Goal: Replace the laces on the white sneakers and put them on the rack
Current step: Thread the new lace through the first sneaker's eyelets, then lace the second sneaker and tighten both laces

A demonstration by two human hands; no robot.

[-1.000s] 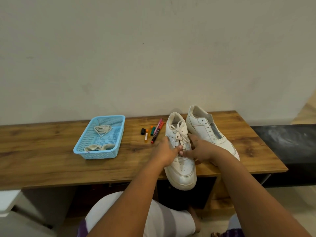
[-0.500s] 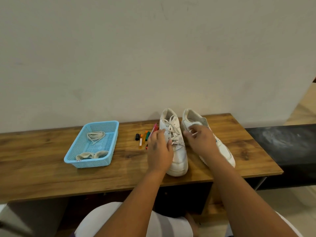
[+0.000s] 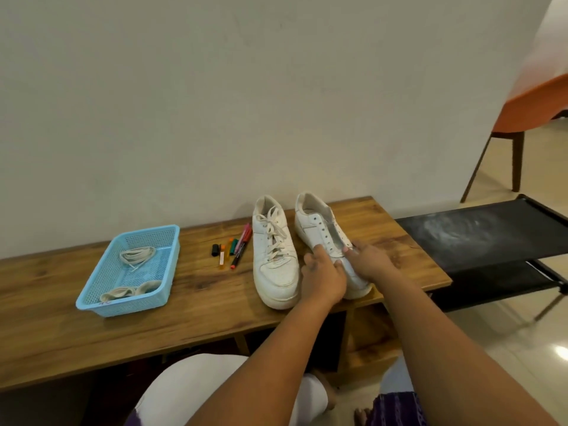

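Observation:
Two white sneakers stand side by side on the wooden bench (image 3: pixel 196 309). The left sneaker (image 3: pixel 273 244) is laced and no hand touches it. The right sneaker (image 3: pixel 319 229) has bare eyelets and no lace. My left hand (image 3: pixel 322 276) grips its left side near the toe. My right hand (image 3: pixel 370 261) holds its right side, fingers at the tongue. A blue basket (image 3: pixel 92 298) at the left holds a loose lace (image 3: pixel 136 255) and two rolled pale bundles (image 3: pixel 129 292). A black fabric rack (image 3: pixel 485 232) stands to the right of the bench.
Several coloured markers (image 3: pixel 235 249) lie between the basket and the sneakers. A wall rises right behind the bench. An orange chair (image 3: pixel 522 118) stands at the far right on a tiled floor. My knees are below the bench's front edge.
Both hands left the laced sneaker, which was pushed back onto the bench, and moved right to take hold of the unlaced sneaker. The camera view shifted left and up.

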